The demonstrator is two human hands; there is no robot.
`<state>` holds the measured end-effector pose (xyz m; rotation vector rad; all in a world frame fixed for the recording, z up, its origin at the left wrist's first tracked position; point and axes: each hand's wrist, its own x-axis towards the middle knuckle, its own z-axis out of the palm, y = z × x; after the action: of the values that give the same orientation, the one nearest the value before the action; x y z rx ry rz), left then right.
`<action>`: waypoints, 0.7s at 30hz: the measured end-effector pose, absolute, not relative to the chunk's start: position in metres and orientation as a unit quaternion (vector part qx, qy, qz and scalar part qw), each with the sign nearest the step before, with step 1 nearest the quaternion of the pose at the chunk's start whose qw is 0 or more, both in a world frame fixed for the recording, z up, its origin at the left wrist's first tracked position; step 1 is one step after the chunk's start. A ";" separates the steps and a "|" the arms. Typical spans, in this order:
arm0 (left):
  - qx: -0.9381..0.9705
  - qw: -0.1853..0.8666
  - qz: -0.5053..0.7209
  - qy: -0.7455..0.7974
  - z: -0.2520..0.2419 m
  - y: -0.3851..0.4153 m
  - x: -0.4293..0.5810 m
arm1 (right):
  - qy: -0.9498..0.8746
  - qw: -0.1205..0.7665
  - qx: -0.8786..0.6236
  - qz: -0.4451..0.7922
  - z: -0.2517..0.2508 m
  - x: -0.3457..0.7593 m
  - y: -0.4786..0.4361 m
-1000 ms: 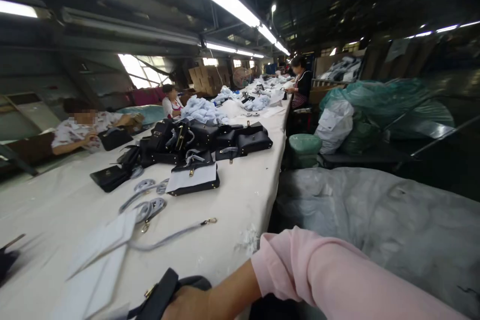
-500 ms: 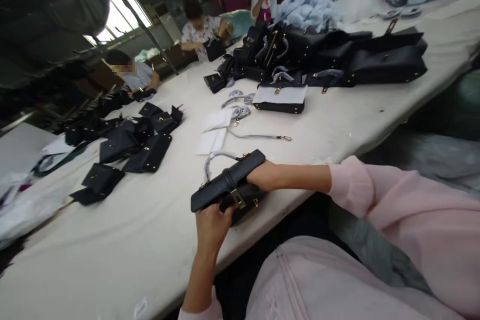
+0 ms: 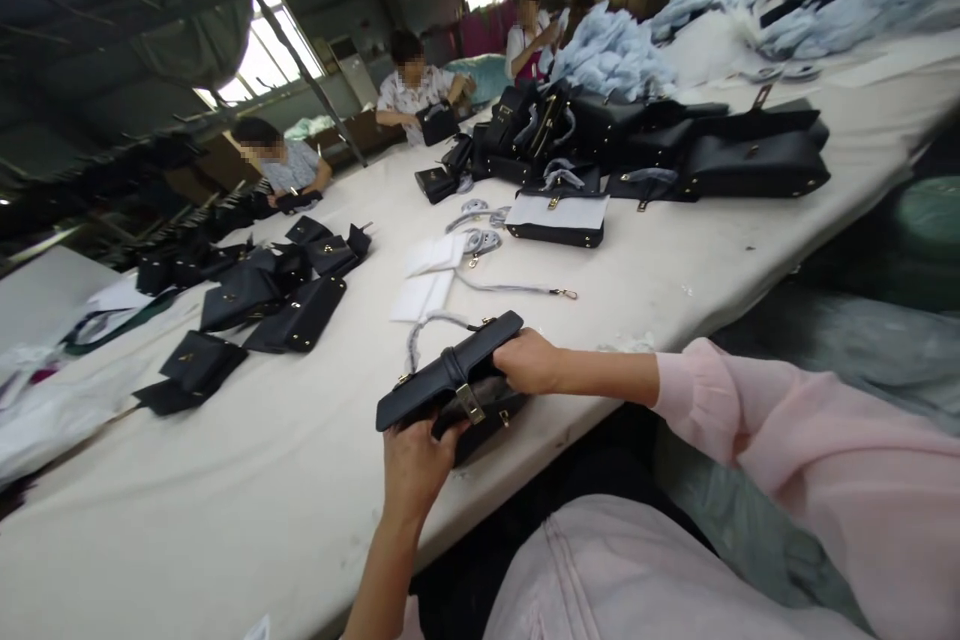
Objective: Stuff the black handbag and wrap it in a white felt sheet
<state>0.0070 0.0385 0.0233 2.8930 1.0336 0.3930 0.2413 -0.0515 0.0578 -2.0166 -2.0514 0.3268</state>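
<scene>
A small black handbag (image 3: 450,382) with a gold clasp rests at the near edge of the long white table (image 3: 225,500). My left hand (image 3: 414,465) grips its near underside, fingers curled. At the bag's right end my right hand (image 3: 529,362) is closed on it. A pale grey strap (image 3: 420,332) loops out from behind the bag. Both arms wear pink sleeves.
Black bags lie in a pile (image 3: 255,295) at the left and in a bigger heap (image 3: 675,145) at the far right. White paper sheets (image 3: 427,275) and grey straps (image 3: 480,240) lie in the middle. Three people (image 3: 409,85) sit along the far side. Pale blue cloth (image 3: 611,45) is heaped beyond.
The view swung down and left from the far end of the table to my hands. Both hands have stayed closed on the black handbag, which shifted slightly.
</scene>
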 end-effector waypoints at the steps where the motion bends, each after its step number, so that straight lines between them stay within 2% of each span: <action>1: 0.934 0.022 0.130 0.332 0.021 0.040 0.005 | -0.706 0.116 -0.688 0.122 0.062 0.245 -0.052; 4: 0.932 -0.009 0.183 0.313 0.016 0.039 0.001 | -0.720 0.120 -0.668 0.144 0.074 0.252 -0.056; 9: 0.895 -0.091 0.340 0.274 0.017 0.015 0.011 | -0.815 0.237 -0.520 0.094 0.068 0.244 -0.072; 11: 0.902 -0.107 0.364 0.208 0.013 0.009 0.017 | -0.841 0.213 -0.493 0.067 0.056 0.238 -0.076; 15: 0.923 -0.144 0.329 0.138 -0.009 0.020 0.022 | -0.837 0.122 -0.533 0.026 0.033 0.236 -0.076; 21: 0.906 -0.191 0.360 0.117 -0.022 0.051 0.027 | -0.779 0.178 -0.600 -0.046 0.021 0.246 -0.054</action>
<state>0.0274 0.0507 -0.0221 3.2542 0.4198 1.2917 0.2464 -0.0544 0.0206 -1.6963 -2.2042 -0.1298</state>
